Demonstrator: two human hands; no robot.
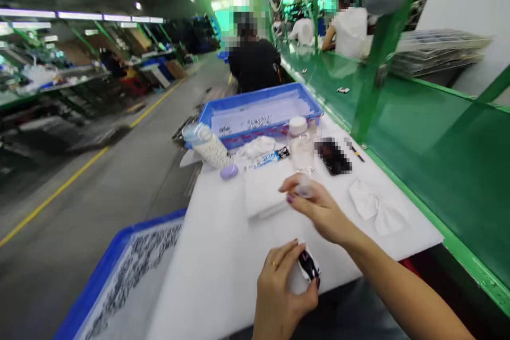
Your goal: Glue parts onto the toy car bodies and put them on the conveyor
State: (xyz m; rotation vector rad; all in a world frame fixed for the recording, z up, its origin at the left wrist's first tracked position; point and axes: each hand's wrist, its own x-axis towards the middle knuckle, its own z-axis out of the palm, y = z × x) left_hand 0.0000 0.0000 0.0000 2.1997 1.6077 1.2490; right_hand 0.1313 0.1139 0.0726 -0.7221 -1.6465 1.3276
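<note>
A small black-and-white toy car [308, 264] is pinched by its ends between the thumb and fingers of my left hand [281, 284], low over the near part of the white table [215, 271]. Up and to the right of it, my right hand [321, 210] has its fingers closed around a small translucent whitish object [304, 187], too blurred to name its kind. Beneath and beyond the right fingers lies a stack of white sheets or cloths [263, 191]. A crumpled white cloth [376, 207] rests right of my right hand.
Along the back stand a blue tray [255, 98] with small parts, a lidded clear jar [302, 149], a tilted spotted bottle [209, 146], a purple lid [228, 171] and a phone [333, 156]. A blue bin [119, 247] sits left; the green conveyor [430, 143] runs right. People sit ahead.
</note>
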